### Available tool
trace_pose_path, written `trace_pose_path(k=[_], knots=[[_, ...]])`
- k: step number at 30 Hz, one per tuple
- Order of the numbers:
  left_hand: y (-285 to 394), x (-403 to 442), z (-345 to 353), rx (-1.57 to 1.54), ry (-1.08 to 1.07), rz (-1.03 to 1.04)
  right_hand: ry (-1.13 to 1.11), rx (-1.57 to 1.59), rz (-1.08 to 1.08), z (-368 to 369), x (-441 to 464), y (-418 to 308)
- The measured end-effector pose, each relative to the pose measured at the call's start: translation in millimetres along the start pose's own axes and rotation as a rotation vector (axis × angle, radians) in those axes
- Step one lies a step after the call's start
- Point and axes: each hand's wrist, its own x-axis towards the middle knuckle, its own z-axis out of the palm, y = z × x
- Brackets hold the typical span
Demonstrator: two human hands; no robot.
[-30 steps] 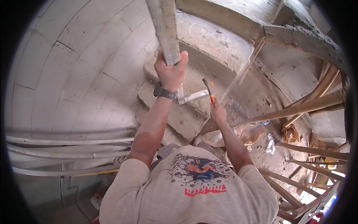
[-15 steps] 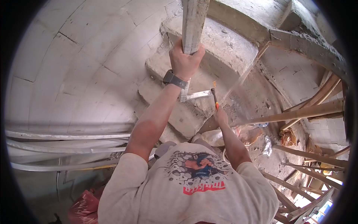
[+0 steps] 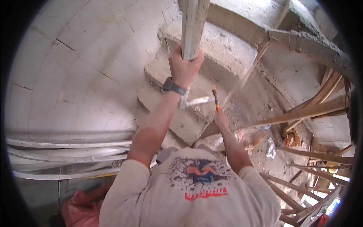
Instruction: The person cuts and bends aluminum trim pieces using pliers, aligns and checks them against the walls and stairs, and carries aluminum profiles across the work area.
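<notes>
My left hand (image 3: pixel 186 68), with a dark watch on the wrist, is wrapped round a long, pale, dusty bar (image 3: pixel 194 26) that rises toward the top of the view. Below that hand the bar's lower end shows beside the wrist. A short pale crosspiece (image 3: pixel 200 101) juts out to the right there; how the two join is partly hidden. My right hand (image 3: pixel 221 120) is closed on the red and yellow handle of a hammer (image 3: pixel 216 100). Its dark shaft points up, and the head is just right of the crosspiece's end, apart from it.
Rough concrete steps (image 3: pixel 185 123) climb from below my hands toward the upper right. A pale block wall (image 3: pixel 87 75) curves along the left. Long pale strips (image 3: pixel 68 144) lie at lower left above a red sack (image 3: pixel 85 208). Wooden poles (image 3: pixel 302 115) and plastic scraps (image 3: pixel 271 147) are on the right.
The whole view has shifted slightly. The hammer has swung up and left from the crosspiece's end, its shaft now more upright. My left hand keeps its hold on the bar.
</notes>
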Motion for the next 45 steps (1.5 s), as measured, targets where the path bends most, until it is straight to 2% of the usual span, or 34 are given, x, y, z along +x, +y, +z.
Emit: trace_pose_path(k=[5,7,8,14,17,20,23,25,28,29,31,35,38,41,43,44,45], knots=[[-6,-16,-2,-0.056,-0.062,-0.062,0.036,0.133,0.030,-18,-15,-14],[0,-18,-3,-0.093,-0.101,-0.151,0.057,0.103,0.029,-19,-21,-15],[-1,-18,-3,-0.094,-0.096,-0.126,0.068,0.086,0.027,-21,-23,-15],[-2,-17,0,-0.082,-0.065,-0.063,-0.011,0.065,0.014,8,-28,14],[-5,-19,2,-0.097,-0.082,-0.088,-0.118,0.179,0.077,7,-24,18],[-2,-21,4,-0.121,-0.082,-0.073,-0.061,0.075,0.091,-14,-35,3],[-5,-21,7,-0.092,-0.074,-0.012,0.018,0.114,0.097,-17,-44,3],[-2,-22,7,-0.042,-0.080,0.018,-0.038,0.020,0.083,-1,-41,18],[11,-20,8,-0.098,-0.111,-0.087,-0.026,0.014,0.104,1,-43,23],[11,-20,9,-0.106,-0.107,-0.063,-0.022,0.030,0.113,0,-49,22],[10,-21,13,-0.119,-0.102,-0.007,0.058,0.095,0.069,-10,-57,12],[17,-22,16,-0.035,-0.138,-0.030,0.261,0.181,-0.005,-17,-66,0],[15,-22,17,-0.022,-0.133,-0.020,0.180,0.170,0.042,-13,-65,5],[22,-29,16,-0.031,-0.115,-0.022,0.050,0.003,0.046,14,-36,38],[14,-27,15,0.041,-0.080,0.050,0.202,0.063,-0.044,1,-18,23],[11,-32,12,0.031,-0.099,0.015,0.245,0.085,-0.062,0,-36,23],[6,-33,11,0.018,-0.115,-0.019,0.195,0.081,0.007,-11,-55,16]])
